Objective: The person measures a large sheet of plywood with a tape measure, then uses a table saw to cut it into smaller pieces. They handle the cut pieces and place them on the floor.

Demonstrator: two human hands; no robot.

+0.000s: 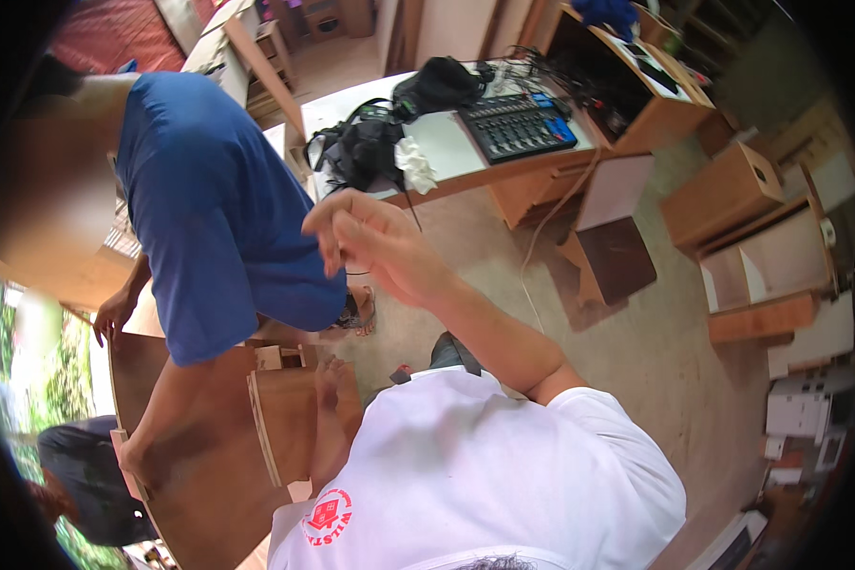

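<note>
Head view: the right hand [380,242], fingers half-curled and released, hovers off the near edge of the white worktop [439,135], near a black bag [359,152]. The left hand [332,378] is beside a wooden panel [290,418]; its grip I cannot tell.

Bright greenery [71,366] shows left of a pale floor [651,337], white-topped desk [444,133] and wooden cabinet [717,198].

On the table [444,135], the audio mixer [515,127] lies between bags [363,150] at left and a cabinet [667,119] at right.
</note>
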